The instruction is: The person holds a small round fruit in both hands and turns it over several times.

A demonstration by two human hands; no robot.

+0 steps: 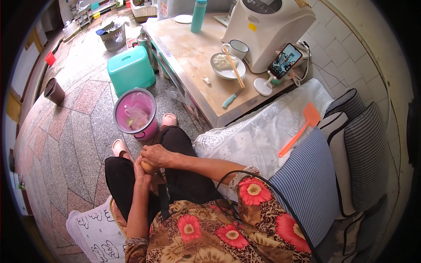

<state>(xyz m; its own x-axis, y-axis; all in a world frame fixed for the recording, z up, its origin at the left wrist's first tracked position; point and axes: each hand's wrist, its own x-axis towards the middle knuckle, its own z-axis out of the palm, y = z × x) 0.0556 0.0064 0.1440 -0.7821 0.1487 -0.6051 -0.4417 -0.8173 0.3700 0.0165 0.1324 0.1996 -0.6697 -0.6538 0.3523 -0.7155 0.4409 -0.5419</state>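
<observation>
My hands are together above my lap, just on the near side of the pink waste bin (154, 127) with its grey rim. A round, tan, smooth thing (148, 167) shows between them; its kind is mostly hidden by the fingers. My left hand (139, 172) cups it from the left and below. Curled over its top, my right hand (156, 155) presses against it; whether a small tool is inside that fist cannot be seen. Inside the bin lies a clear plastic bag with some pale scraps.
On the table (175, 44) are a rice bowl (226, 65) with chopsticks (234, 68), an enamel mug (239, 47), a teal-handled knife (230, 100), a teal bottle (198, 17) and a phone (285, 61) on a stand. An orange fly swatter (302, 127) lies right, beside cushions (307, 184).
</observation>
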